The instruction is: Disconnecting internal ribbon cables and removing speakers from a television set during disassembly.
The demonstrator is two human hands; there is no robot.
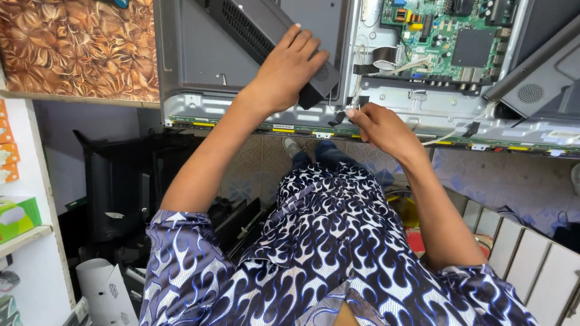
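Head view, looking down over a patterned blue-and-white shirt point(338, 241) toward an opened flat television point(199, 66) lying back-side up on the worktop, grey metal chassis exposed.

Left hand point(290, 69): laid flat on a long black speaker bar point(254, 33), fingers point(305, 45) together and pressed over its lower end, palm down. Bar running diagonally from the far left part of the chassis toward the near edge, grille slots visible along its upper stretch, a small round mesh at the lower end just beside the fingertips.

Right hand point(383, 130): at the near edge of the chassis, thumb and forefinger pinched on a small pale connector point(352, 110) with thin wires point(356, 72) leading up from it. Remaining fingers curled under. Hands near each other but apart, connector just right of the bar's lower end.

Green circuit board point(447, 36) at the far right part of the chassis, dense with components, a large black chip in the middle. Second black speaker point(531, 90) with round mesh at the right edge. Narrow strip board point(290, 128) with yellow marks along the near edge of the chassis.

Below the near edge: tiled floor point(519, 181), shoes partly seen. Dark television casings point(121, 181) stacked at left. Green box point(18, 217) on a white shelf at far left.
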